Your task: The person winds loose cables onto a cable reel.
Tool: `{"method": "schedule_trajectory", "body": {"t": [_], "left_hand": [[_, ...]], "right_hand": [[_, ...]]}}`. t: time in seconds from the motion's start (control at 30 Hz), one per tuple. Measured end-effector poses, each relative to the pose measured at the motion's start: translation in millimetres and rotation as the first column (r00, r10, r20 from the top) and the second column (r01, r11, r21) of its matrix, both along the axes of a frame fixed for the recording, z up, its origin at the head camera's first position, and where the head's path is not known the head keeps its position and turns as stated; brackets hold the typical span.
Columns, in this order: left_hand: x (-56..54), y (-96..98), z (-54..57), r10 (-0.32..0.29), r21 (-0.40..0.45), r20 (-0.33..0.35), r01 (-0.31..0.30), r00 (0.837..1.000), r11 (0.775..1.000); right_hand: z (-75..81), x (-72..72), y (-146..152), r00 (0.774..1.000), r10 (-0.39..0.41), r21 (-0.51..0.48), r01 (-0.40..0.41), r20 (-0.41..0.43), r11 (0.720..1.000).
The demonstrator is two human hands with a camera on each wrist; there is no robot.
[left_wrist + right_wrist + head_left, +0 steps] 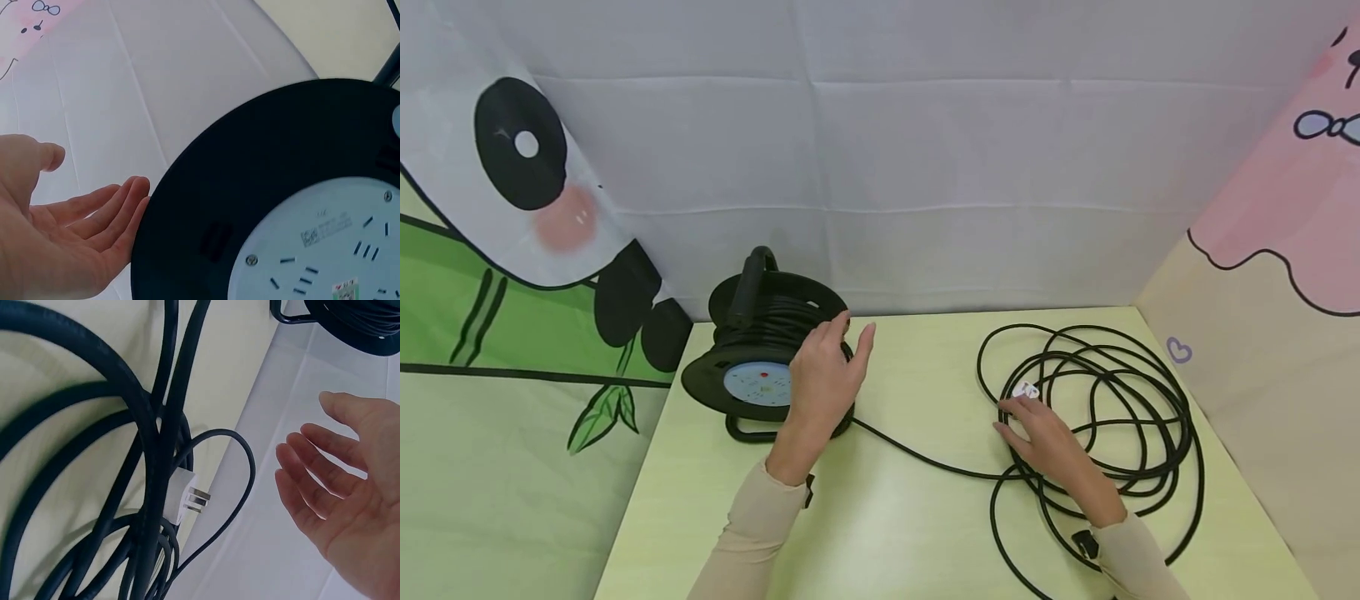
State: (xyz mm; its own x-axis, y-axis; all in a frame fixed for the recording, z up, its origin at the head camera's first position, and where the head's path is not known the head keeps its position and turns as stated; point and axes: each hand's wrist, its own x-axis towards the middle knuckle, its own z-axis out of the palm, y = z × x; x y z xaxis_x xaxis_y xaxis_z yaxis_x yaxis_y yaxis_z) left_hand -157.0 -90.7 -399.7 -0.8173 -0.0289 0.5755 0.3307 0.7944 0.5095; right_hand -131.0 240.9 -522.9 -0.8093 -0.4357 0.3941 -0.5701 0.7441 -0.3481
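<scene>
Left hand [826,371] by reel [754,385] and right hand [1041,437] by cable [178,394] were held loosely spread, parted by surface [917,379]. Plug prongs [199,497] were clearly shown only from the right wrist.

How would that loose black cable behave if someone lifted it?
The loose cable would probably sag and tangle, its loops crossing loosely. Its broad bends suggest some springiness. Lifted far, it might tug the reel, since one strand runs there.
</scene>
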Motion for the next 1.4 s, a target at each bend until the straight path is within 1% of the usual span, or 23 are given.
{"method": "schedule_trajectory", "body": {"t": [0.13, 0.3, 0.37, 0.5, 0.57, 0.73, 0.8, 0.97, 1.1, 1.23, 1.4], "left_hand": [[2.0, -7.1, 6.0, 0.01, 0.028, -0.002, -0.01, 1.0, 1.0], [3.3, -14.8, 12.9, 0.019, 0.064, -0.028, -0.017, 0.999, 0.998], [3.8, -17.9, 15.8, 0.022, 0.075, -0.035, -0.019, 0.999, 0.997], [5.0, -24.4, 22.4, 0.028, 0.091, -0.041, -0.024, 0.999, 0.996], [5.2, -27.9, 25.4, 0.032, 0.098, -0.057, -0.027, 0.998, 0.995], [5.8, -36.7, 32.8, 0.051, 0.123, -0.121, -0.036, 0.991, 0.992], [6.2, -40.1, 35.8, 0.057, 0.134, -0.141, -0.038, 0.988, 0.99], [6.7, -47.6, 41.4, 0.078, 0.166, -0.173, -0.049, 0.982, 0.985], [5.8, -53.6, 44.8, 0.11, 0.193, -0.199, -0.071, 0.974, 0.979], [4.4, -59.4, 47.0, 0.139, 0.211, -0.206, -0.095, 0.969, 0.973], [1.9, -66.8, 47.9, 0.167, 0.214, -0.186, -0.126, 0.968, 0.969]], "right_hand": [[-4.8, 3.9, -2, 1.0, 0.01, 0.006, -0.01, 0.011, 1.0], [-10.5, 7.0, -5, 0.999, 0.025, 0.031, -0.026, 0.042, 0.999], [-11.7, 8.4, -6, 0.997, 0.021, 0.041, -0.024, 0.076, 0.999], [-12.8, 13.3, -10, 0.985, 0.0, 0.054, -0.009, 0.175, 0.999], [-14.0, 15.5, -12, 0.979, 0.011, 0.046, -0.021, 0.202, 0.999], [-17.4, 18.8, -15, 0.981, 0.067, 0.033, -0.074, 0.182, 0.997], [-18.5, 19.9, -16, 0.978, 0.085, 0.031, -0.093, 0.193, 0.995], [-21.8, 23.4, -18, 0.961, 0.117, 0.028, -0.128, 0.251, 0.991], [-24.2, 25.9, -20, 0.958, 0.151, 0.023, -0.162, 0.243, 0.987], [-28.8, 28.1, -22, 0.959, 0.179, 0.023, -0.189, 0.218, 0.982], [-32.2, 30.2, -25, 0.953, 0.17, 0.038, -0.186, 0.252, 0.982]]}}
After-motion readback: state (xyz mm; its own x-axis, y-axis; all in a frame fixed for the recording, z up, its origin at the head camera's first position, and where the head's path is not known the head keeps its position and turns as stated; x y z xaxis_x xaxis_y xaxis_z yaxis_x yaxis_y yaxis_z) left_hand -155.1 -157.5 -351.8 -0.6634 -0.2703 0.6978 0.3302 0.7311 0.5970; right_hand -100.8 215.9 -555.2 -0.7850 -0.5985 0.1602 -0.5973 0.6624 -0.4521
